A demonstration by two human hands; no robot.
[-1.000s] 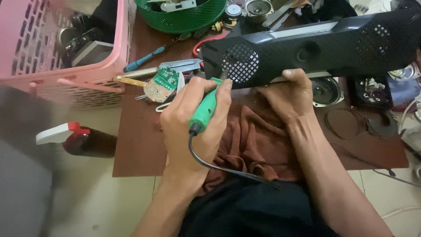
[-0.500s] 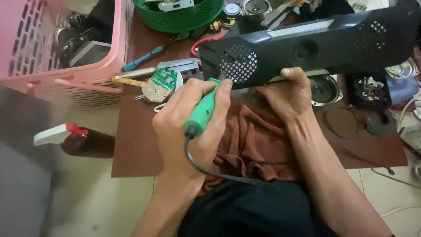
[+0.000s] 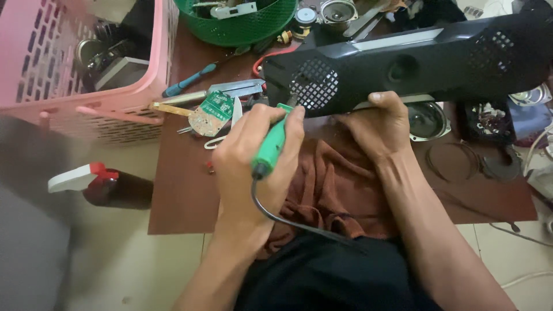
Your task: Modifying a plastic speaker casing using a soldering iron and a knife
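My left hand (image 3: 253, 167) grips a green soldering iron (image 3: 271, 144) with a black cord running back toward my body. Its tip points up at the round mesh grille (image 3: 314, 83) on the left end of a long black speaker housing (image 3: 415, 57). My right hand (image 3: 377, 124) holds the lower edge of that housing near its middle, thumb on the front face. The housing lies tilted above a rust-brown cloth (image 3: 328, 184) on my lap.
A pink plastic basket (image 3: 86, 63) stands at the left, a green basket (image 3: 242, 23) at the top. A green circuit board (image 3: 211, 112), a blue-handled screwdriver (image 3: 190, 80), loose speaker drivers (image 3: 429, 121) and wire coils lie on the brown board (image 3: 178, 190). A spray bottle (image 3: 101, 184) lies on the floor.
My left hand has shifted a little lower and left with the soldering iron. The housing and my right hand stay where they were.
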